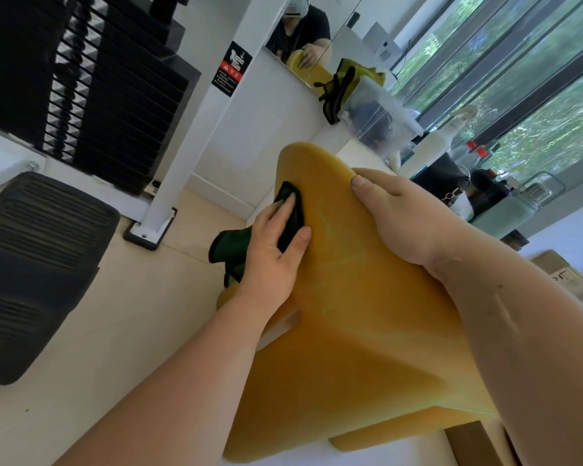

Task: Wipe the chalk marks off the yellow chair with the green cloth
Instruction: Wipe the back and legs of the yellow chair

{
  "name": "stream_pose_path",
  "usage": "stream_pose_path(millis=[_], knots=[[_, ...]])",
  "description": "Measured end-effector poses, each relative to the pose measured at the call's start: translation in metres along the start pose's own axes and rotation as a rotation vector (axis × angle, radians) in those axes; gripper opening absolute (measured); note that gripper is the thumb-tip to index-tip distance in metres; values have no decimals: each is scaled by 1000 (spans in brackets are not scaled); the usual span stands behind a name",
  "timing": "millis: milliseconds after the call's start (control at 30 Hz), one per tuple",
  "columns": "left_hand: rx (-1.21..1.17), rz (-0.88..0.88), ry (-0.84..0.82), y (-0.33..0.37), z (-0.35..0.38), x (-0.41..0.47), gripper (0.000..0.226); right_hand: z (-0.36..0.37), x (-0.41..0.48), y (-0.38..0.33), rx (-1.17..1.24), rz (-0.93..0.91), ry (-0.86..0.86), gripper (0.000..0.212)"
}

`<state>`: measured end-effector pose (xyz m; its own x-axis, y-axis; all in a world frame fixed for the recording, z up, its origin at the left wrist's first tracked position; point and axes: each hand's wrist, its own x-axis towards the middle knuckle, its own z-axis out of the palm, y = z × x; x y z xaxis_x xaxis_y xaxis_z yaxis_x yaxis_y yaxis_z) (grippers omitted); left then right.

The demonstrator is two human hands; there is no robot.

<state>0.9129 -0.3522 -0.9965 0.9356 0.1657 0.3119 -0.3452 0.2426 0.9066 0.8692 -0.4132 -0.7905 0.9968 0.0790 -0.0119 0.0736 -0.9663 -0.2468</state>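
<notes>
Head view has your left hand [273, 250] laid over the green cloth [295, 218], fingers fairly straight and pressing it flat against the back of the yellow chair [350, 331]. Your thumb rests on the chair just to the right of the cloth, and a loose end of the cloth hangs out from under the left side of that hand. Your right hand [404, 216] grasps the chair's rounded top edge: the fingers curl over the rim and out of sight behind it, while the thumb lies on the near face. Faint greenish chalk marks [329, 222] run down the yellow face between your two hands, just to the right of your left thumb, with a paler trace lower down below your right hand. To the left of your left hand stands a white frame post [196, 129] bearing a black warning label [231, 68], and further left a black weight stack [98, 95] and a ribbed black pad [31, 264] over the pale tiled floor [115, 314]. Beyond your right hand sits a clear plastic bin [381, 122] with a yellow-and-black item draped on its top, then bottles [475, 153] against a window [519, 79]. Above the chair, a mirror [317, 58] reflects a person holding the chair.
</notes>
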Motion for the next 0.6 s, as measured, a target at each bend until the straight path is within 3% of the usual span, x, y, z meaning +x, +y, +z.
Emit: stream_pose_path(millis=[200, 367, 600], knots=[[-80, 17, -97, 20, 18, -13, 52, -3, 5, 8, 44, -46, -34, 41], [-103, 65, -59, 28, 1, -1, 44, -3, 8, 13, 68, -53, -46, 29], [121, 170, 5, 19, -6, 49, 48, -2, 10, 1, 26, -19, -67, 25]])
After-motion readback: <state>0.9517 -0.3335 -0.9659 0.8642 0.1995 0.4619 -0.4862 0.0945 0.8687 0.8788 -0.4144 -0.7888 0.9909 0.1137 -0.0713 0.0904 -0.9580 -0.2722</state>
